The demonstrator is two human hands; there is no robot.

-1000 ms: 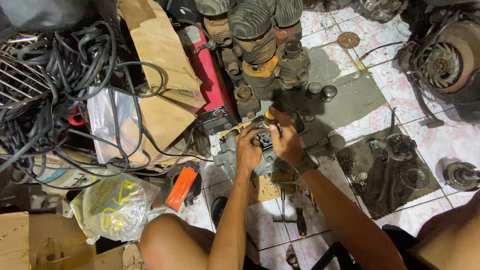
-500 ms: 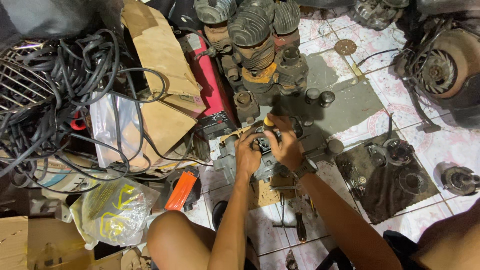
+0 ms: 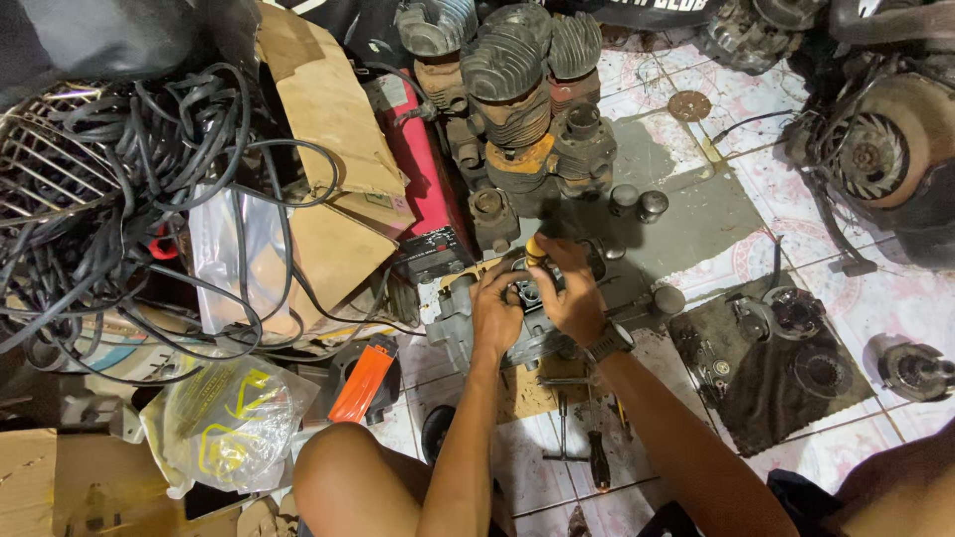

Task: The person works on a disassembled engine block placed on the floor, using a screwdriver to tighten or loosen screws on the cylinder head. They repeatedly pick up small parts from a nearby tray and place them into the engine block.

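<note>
A grey metal engine case (image 3: 453,323) lies on the tiled floor in front of me. My left hand (image 3: 494,313) rests on top of it, fingers curled over a dark part at its middle. My right hand (image 3: 574,293), with a watch on the wrist, grips a tool with a yellow-orange handle (image 3: 536,249) that points down into the same part. The two hands touch each other over the case. What lies under the fingers is hidden.
Finned engine cylinders (image 3: 517,75) stand behind the case, with a red machine (image 3: 423,169) and cardboard (image 3: 328,109) to their left. Tangled black cables (image 3: 119,179) fill the left. Screwdrivers (image 3: 597,452) lie near my knee (image 3: 348,482). A dark oily cloth (image 3: 771,383) with parts lies right.
The view has shifted slightly. Both hands stay on the engine case, with only small movement of the fingers and the tool.
</note>
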